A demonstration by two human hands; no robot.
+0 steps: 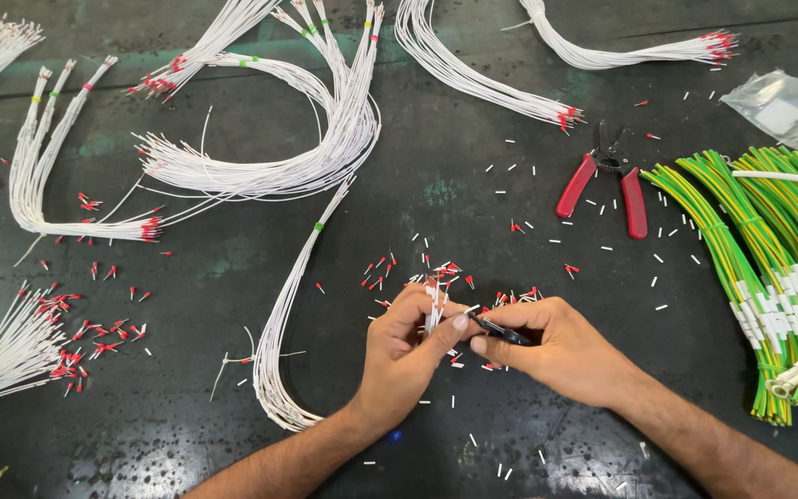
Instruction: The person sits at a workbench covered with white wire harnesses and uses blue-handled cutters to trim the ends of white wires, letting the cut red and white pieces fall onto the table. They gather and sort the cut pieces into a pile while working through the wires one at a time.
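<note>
**Two hands working on white wire ends**

Head view: the wires (433,310) stand almost upright in the left hand (408,356), with their tips pointing away from the person, at the table's (473,203) middle. The left hand is closed around them, palm turned right. The right hand (556,346) pinches a small dark tool (501,331), lying nearly level and touching the left thumb. The wires are thin and white, with red ferrules (94,337) scattered nearby.

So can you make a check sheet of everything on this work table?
Surface: dark scuffed tabletop.
Job's things: left hand pinches a small bunch of thin white wires; right hand holds a small dark tool at them.
Clutter: tiny red ferrules, white insulation offcuts, red-handled wire strippers, clear plastic bag.
Grips: both closed.
Cables: white wire bundles, green-yellow wire bundles.
Surroundings: nothing seen.
</note>
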